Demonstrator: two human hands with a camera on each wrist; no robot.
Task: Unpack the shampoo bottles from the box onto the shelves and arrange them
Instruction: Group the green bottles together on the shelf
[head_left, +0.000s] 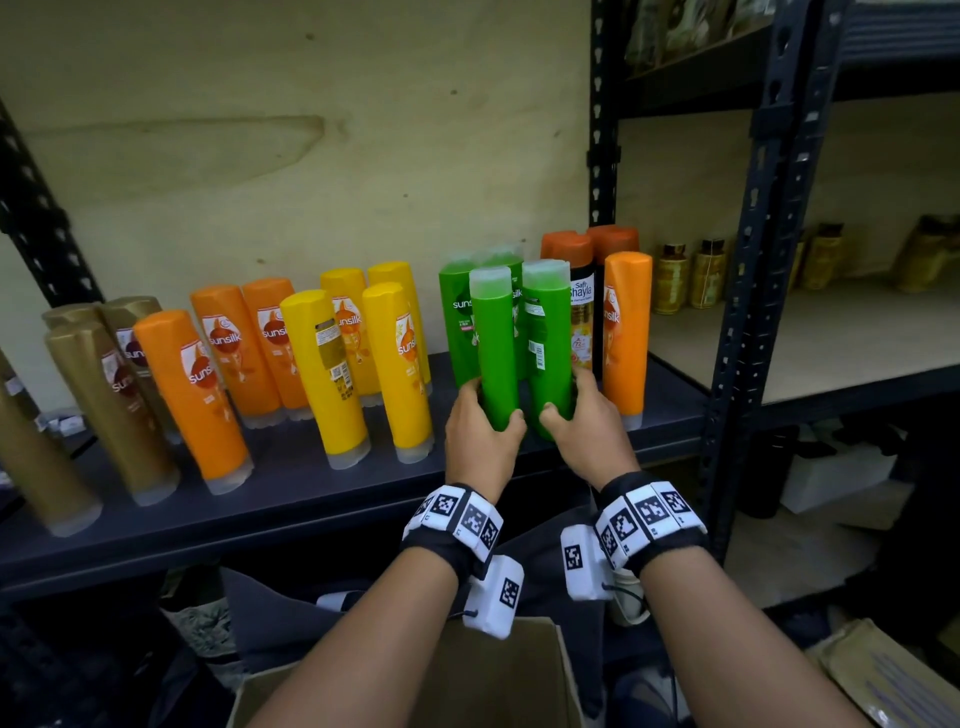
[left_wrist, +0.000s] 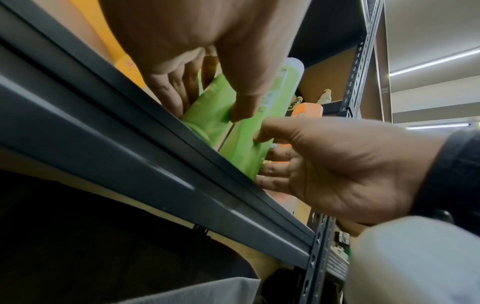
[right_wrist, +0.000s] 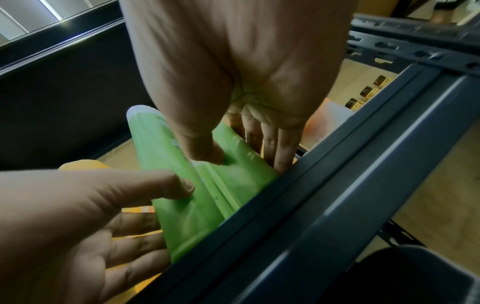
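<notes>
Two green shampoo bottles stand side by side near the front edge of the dark shelf. My left hand grips the base of the left green bottle, thumb in front and fingers behind. My right hand grips the base of the right green bottle the same way. In the left wrist view the left hand pinches its bottle just above the shelf lip. In the right wrist view the right hand holds its bottle. An open cardboard box sits below my forearms.
More green bottles stand right behind. Yellow bottles, orange bottles and gold bottles fill the shelf to the left. An orange bottle and black orange-capped bottles stand close on the right, by the rack post.
</notes>
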